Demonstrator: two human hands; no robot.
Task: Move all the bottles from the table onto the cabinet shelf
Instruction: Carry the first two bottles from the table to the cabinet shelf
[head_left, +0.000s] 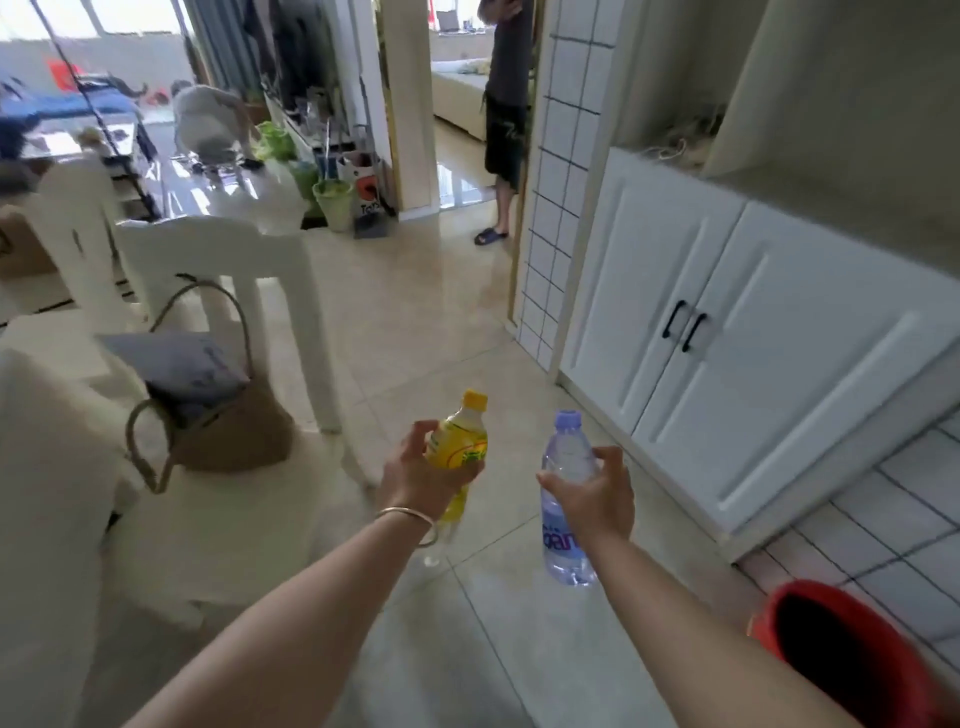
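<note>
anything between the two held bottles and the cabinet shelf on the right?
Nothing visible. The yellow bottle and clear bottle are over open floor; the cabinet shelf, above the closed white doors, has a loose cord lying on it.

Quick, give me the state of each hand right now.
Left hand: closed on the yellow-capped yellow plastic bottle.
Right hand: closed on the clear plastic water bottle.

Glossy beige tiled floor (415, 322) and what stands on it

A white wooden chair (218, 270) stands on it; a white two-door cabinet (727, 332) lines the right.
</note>
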